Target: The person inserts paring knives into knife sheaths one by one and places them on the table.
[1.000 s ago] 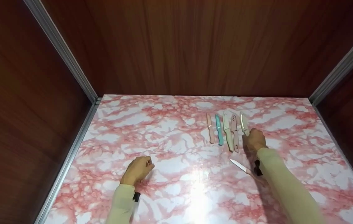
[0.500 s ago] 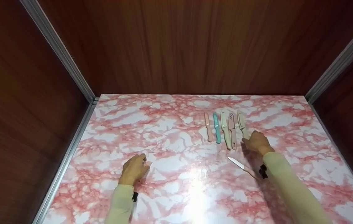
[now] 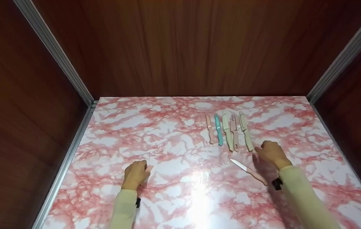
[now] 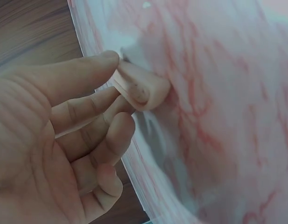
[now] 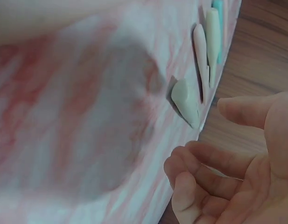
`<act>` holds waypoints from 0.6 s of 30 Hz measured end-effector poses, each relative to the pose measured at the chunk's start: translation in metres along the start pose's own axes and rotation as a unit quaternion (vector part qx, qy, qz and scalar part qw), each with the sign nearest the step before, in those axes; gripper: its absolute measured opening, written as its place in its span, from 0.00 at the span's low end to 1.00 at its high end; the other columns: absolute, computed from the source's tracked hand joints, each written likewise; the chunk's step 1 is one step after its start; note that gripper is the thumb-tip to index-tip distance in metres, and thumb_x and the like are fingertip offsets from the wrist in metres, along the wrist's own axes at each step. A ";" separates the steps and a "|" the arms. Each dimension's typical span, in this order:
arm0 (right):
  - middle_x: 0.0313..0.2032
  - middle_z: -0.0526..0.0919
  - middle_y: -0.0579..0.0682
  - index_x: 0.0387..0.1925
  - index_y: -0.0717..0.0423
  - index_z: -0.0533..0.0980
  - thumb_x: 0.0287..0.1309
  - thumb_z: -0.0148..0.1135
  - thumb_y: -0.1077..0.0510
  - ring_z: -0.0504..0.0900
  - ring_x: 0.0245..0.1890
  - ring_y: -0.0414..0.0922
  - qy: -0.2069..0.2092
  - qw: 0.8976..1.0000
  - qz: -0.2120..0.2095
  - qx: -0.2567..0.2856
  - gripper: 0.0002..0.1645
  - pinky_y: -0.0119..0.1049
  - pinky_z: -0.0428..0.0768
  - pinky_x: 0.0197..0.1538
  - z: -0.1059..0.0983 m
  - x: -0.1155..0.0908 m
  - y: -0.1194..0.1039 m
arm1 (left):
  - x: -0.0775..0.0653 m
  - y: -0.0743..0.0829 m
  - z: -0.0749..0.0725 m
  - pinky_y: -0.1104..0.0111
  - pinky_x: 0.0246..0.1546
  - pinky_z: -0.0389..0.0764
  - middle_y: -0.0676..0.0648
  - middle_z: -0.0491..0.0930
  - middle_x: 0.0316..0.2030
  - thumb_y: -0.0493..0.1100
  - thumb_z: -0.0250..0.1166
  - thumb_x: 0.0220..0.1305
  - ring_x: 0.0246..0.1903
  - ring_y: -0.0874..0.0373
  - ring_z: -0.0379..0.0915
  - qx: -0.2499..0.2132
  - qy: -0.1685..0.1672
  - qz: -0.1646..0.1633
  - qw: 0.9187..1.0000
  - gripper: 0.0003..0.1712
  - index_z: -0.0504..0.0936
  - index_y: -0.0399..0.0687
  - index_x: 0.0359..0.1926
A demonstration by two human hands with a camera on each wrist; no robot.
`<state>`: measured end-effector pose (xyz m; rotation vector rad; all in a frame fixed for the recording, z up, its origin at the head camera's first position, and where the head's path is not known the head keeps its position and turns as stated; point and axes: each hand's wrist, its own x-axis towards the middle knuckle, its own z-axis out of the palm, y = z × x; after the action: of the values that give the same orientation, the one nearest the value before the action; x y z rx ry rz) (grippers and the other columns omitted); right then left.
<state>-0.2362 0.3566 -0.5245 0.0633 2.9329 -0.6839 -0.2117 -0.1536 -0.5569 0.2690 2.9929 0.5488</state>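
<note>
My left hand (image 3: 135,175) pinches a small pale-pink, hollow blade cover (image 4: 151,88) between thumb and fingertips, low over the table at left. Its far end touches or nearly touches the surface. At right, my right hand (image 3: 272,153) is held above the table with fingers loosely bent and nothing in them. Just left of it lies a pale-green covered knife (image 3: 248,138), apart from the fingers in the right wrist view. Nearer the front, a pink-handled knife (image 3: 256,176) lies slanted with its bare blade pointing to the back left.
Left of the green knife lie a peach knife (image 3: 210,132), a teal knife (image 3: 219,133), a larger pale-green knife (image 3: 227,135) and a pink slotted-cover knife (image 3: 234,136), side by side. The marbled table (image 3: 174,140) is bounded by wood-grain panels (image 3: 174,47) behind and at both sides.
My right hand has let go of the pale-green covered knife and drawn back to the right and nearer. My left hand has turned slightly, showing the pink cover.
</note>
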 end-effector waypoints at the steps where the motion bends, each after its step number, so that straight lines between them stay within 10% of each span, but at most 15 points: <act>1: 0.34 0.80 0.69 0.37 0.76 0.76 0.62 0.54 0.51 0.79 0.32 0.60 0.002 1.000 -0.001 0.001 0.25 0.53 0.75 0.35 0.001 -0.002 0.001 | 0.000 0.000 0.000 0.60 0.23 0.69 0.50 0.71 0.20 0.38 0.67 0.53 0.21 0.56 0.67 0.001 -0.001 0.000 1.000 0.07 0.75 0.44 0.27; 18: 0.25 0.78 0.44 0.29 0.55 0.79 0.60 0.59 0.58 0.74 0.26 0.41 -0.039 0.988 -0.144 0.024 0.06 0.41 0.73 0.33 0.025 -0.024 0.012 | 0.005 0.010 -0.004 0.61 0.25 0.68 0.50 0.68 0.19 0.44 0.60 0.66 0.20 0.57 0.62 -0.023 -0.003 0.048 0.999 0.16 0.72 0.47 0.21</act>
<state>-0.2088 0.3560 -0.5492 -0.3819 2.8775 -0.7752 -0.2153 -0.1452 -0.5499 0.4123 2.9685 0.6237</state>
